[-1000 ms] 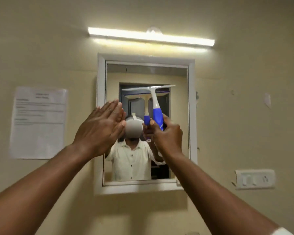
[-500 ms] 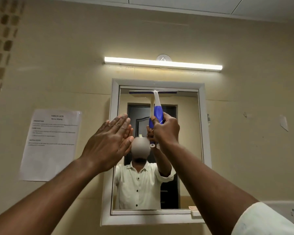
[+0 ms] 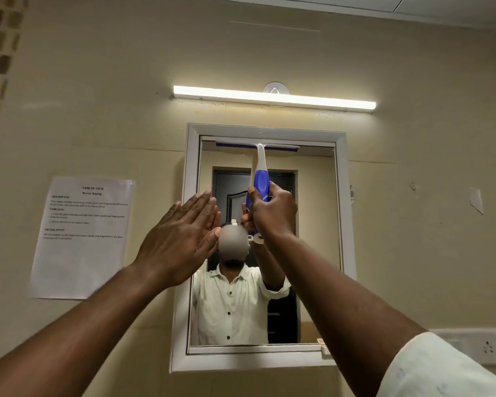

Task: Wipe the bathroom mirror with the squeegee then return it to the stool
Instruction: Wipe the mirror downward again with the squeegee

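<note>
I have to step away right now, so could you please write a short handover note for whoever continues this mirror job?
Right hand: closed around the blue handle of the squeegee, holding it upright.
Left hand: open and flat, fingers together, raised at the left edge of the mirror; holds nothing. Whether it touches the frame is unclear.
Squeegee blade lies level along the very top of the glass, just under the frame, left of centre.
Done: tool picked up and placed for a stroke.
Left: pull down across the glass, cover the right strip too, then return the squeegee to the stool, which is out of view.
</note>
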`<action>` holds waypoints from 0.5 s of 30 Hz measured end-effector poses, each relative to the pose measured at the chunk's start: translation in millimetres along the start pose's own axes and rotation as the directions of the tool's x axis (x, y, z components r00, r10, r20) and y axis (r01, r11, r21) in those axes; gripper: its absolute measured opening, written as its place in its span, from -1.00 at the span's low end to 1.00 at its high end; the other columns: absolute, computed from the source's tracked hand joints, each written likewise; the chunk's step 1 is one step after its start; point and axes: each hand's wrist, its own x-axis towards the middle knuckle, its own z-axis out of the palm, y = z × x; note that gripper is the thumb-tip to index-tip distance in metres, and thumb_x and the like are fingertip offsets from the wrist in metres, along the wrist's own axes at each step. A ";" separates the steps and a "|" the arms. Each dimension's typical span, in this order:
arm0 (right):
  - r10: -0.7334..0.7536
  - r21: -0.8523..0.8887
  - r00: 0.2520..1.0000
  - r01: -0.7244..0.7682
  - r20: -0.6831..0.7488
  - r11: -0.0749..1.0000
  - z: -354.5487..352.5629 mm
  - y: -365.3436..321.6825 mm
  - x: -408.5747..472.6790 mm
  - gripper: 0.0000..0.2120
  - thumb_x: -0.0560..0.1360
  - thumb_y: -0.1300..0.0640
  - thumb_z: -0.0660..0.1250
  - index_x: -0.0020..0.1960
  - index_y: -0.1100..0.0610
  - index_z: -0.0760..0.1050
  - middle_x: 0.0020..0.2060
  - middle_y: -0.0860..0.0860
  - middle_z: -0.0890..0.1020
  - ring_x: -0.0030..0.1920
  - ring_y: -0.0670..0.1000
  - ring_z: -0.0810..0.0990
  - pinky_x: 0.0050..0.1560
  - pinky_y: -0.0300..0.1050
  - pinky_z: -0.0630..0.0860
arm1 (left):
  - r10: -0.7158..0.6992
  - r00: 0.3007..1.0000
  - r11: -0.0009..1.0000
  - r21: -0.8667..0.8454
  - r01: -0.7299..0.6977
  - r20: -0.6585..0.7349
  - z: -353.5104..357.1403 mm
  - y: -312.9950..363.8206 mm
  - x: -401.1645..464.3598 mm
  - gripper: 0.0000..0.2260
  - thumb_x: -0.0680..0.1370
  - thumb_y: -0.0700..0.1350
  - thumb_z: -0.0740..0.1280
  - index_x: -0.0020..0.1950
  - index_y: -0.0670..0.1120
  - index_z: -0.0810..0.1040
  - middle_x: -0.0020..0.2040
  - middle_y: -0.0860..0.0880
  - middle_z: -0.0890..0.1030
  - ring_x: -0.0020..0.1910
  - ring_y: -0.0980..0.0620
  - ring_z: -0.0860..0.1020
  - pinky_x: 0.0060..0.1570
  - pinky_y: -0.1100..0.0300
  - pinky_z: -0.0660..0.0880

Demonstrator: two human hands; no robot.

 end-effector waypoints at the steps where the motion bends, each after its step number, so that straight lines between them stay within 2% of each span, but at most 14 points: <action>1: -0.006 -0.014 1.000 0.006 -0.005 1.000 0.1 0.8 -1.5 -0.58 0.54 0.10 0.31 0.35 0.21 0.36 -0.01 0.28 0.61 -0.19 0.19 0.66 -0.11 0.13 0.64 | -0.001 1.000 1.000 -0.009 0.001 0.006 1.0 0.5 -2.0 -0.44 0.53 0.24 -0.20 0.48 0.08 -0.21 0.50 0.14 -0.20 0.47 0.22 -0.25 0.42 0.24 -0.23; 3: -0.034 -0.052 0.999 0.033 -0.020 0.998 0.2 4.8 -4.9 -0.58 0.53 0.10 0.31 0.34 0.22 0.38 0.00 0.21 0.61 -0.21 0.09 0.64 -0.17 -0.08 0.63 | -0.001 1.000 1.000 -0.027 0.002 0.014 2.8 1.3 -6.5 -0.44 0.53 0.24 -0.19 0.48 0.09 -0.22 0.50 0.15 -0.20 0.46 0.23 -0.26 0.42 0.25 -0.24; 5: -0.060 -0.084 0.998 0.058 -0.024 0.995 -0.1 10.4 -9.6 -0.58 0.53 0.10 0.32 0.34 0.23 0.39 -0.02 0.13 0.59 -0.30 -0.09 0.55 -0.34 -0.38 0.49 | -0.002 1.000 0.999 -0.040 0.003 0.021 3.7 1.9 -11.3 -0.44 0.53 0.24 -0.19 0.48 0.09 -0.21 0.51 0.15 -0.19 0.46 0.23 -0.25 0.42 0.24 -0.23; 6: -0.059 -0.094 0.998 0.056 -0.022 0.994 -0.3 12.9 -12.9 -0.58 0.53 0.10 0.32 0.34 0.22 0.40 -0.03 0.11 0.57 -0.34 -0.14 0.51 -0.39 -0.43 0.43 | -0.004 1.000 0.999 -0.043 0.005 0.024 3.7 1.7 -13.8 -0.45 0.53 0.24 -0.19 0.47 0.09 -0.21 0.51 0.15 -0.18 0.46 0.23 -0.24 0.43 0.24 -0.22; 9: -0.027 -0.101 0.999 0.025 -0.019 0.995 -1.0 22.4 -27.4 -0.62 0.54 0.07 0.31 0.30 0.18 0.43 -0.10 0.06 0.59 -0.34 -0.13 0.54 -0.32 -0.38 0.51 | -0.014 1.000 0.999 -0.049 0.016 0.026 2.4 1.1 -20.3 -0.45 0.53 0.24 -0.19 0.46 0.09 -0.22 0.50 0.15 -0.18 0.47 0.23 -0.22 0.43 0.24 -0.21; 12: 0.021 -0.034 0.999 -0.022 -0.026 0.999 -2.0 33.4 -47.5 -0.76 0.53 0.08 0.32 0.15 0.16 0.49 -0.33 -0.03 0.56 -0.45 -0.08 0.58 -0.36 -0.11 0.64 | -0.021 0.999 0.999 -0.048 0.022 0.037 0.5 1.4 -28.2 -0.46 0.53 0.24 -0.18 0.45 0.09 -0.24 0.50 0.16 -0.19 0.46 0.25 -0.22 0.43 0.25 -0.21; 15: 0.055 -0.010 0.998 -0.055 -0.009 0.998 -3.2 46.5 -67.1 -0.80 0.52 0.07 0.32 0.13 0.09 0.48 -0.25 0.06 0.62 -0.41 -0.04 0.63 -0.32 -0.06 0.66 | -0.029 0.998 0.998 -0.059 0.033 0.059 -0.9 2.4 -37.9 -0.46 0.53 0.24 -0.18 0.45 0.10 -0.23 0.51 0.14 -0.16 0.47 0.23 -0.19 0.45 0.22 -0.18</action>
